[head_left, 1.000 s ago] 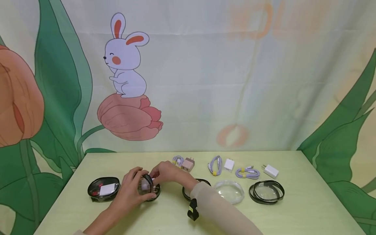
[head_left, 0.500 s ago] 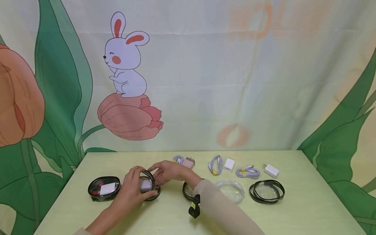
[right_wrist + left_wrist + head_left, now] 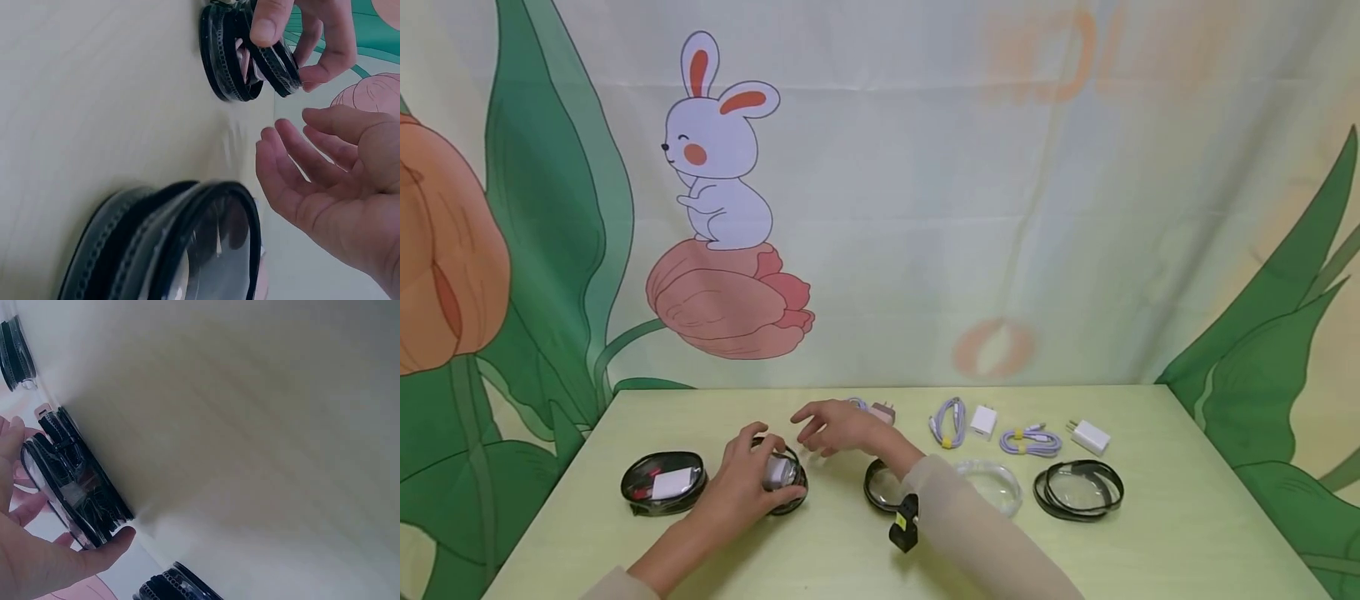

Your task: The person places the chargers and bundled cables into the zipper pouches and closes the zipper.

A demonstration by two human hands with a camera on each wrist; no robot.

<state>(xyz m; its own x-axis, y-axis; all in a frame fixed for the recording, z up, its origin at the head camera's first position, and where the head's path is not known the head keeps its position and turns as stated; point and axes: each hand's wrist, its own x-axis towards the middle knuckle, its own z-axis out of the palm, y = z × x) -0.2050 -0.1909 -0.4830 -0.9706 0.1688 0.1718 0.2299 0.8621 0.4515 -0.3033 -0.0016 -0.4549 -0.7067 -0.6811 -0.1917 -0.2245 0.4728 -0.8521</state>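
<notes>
My left hand (image 3: 737, 479) grips a small round zip case (image 3: 798, 493) with clear faces and black trim, thumb at its near edge and fingers curled over the far side. Through the clear face shows a pale charger plug (image 3: 779, 472). In the right wrist view the lid (image 3: 275, 65) stands partly raised from the base (image 3: 219, 59), with something pale between them. Just right of the case, my right hand (image 3: 842, 427) hovers with loosely bent fingers and nothing in them. Behind its wrist lie a pinkish plug (image 3: 883, 412) and a partly covered lilac cable (image 3: 857, 403).
To the left lies a black-trimmed case (image 3: 662, 483) holding a white charger and something red. Rightward stand another black-trimmed case (image 3: 880, 487), a clear case (image 3: 996, 487) and a black one (image 3: 1078, 492). Lilac cables (image 3: 949, 423) and white plugs (image 3: 983, 422) lie along the back.
My right hand has drawn back from the case, up and to the right, and its fingers have spread. The left hand has pushed the raised lid lower.
</notes>
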